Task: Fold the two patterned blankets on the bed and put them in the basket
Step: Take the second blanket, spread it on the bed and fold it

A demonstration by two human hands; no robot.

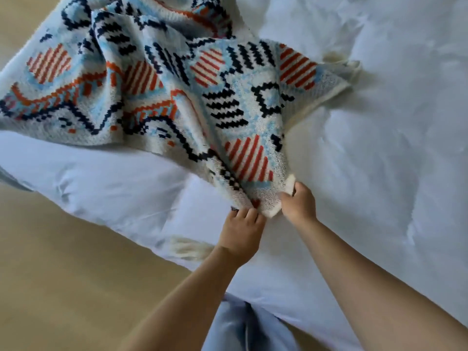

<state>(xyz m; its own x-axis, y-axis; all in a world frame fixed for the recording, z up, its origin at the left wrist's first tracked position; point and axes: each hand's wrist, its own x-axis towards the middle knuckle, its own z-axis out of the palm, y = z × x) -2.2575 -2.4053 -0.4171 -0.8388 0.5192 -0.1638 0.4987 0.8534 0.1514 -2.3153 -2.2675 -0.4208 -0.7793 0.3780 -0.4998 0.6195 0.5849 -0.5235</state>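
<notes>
A knitted patterned blanket (pixel 157 92) in light blue, white, navy and orange lies crumpled across the white bed (pixel 379 122), stretching from the top left to the middle. Its near corner is pulled toward me. My left hand (pixel 240 233) grips that corner from the left, and my right hand (pixel 300 203) pinches the cream edge of the same corner from the right. A cream tassel (pixel 188 247) hangs beside my left wrist. Only one blanket shows, and no basket is in view.
The white duvet covers the bed's right side and near edge. Beige floor (pixel 63 274) lies to the left and below. My light blue trousers (pixel 243 325) show at the bottom, against the bed's edge.
</notes>
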